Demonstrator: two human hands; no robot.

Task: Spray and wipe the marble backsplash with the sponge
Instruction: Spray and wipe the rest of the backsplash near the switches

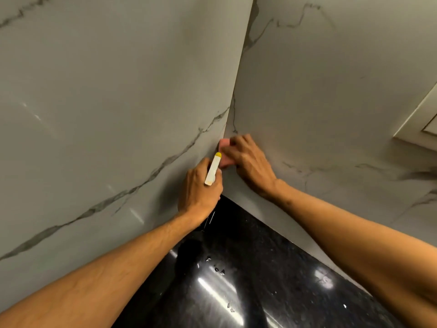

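The white marble backsplash (113,95) with grey veins covers two walls that meet in a corner. My right hand (250,162) holds a pink sponge (223,144) against the marble right at that corner, fingers curled over it. My left hand (198,190) grips a spray bottle; its white spray head with a yellow nozzle (214,168) points up toward the corner, just below the sponge. The bottle's body is hidden under my hand.
A glossy black stone countertop (248,268) lies below, with a few water drops and glare on it. A pale cabinet door corner (421,119) juts in at the right edge.
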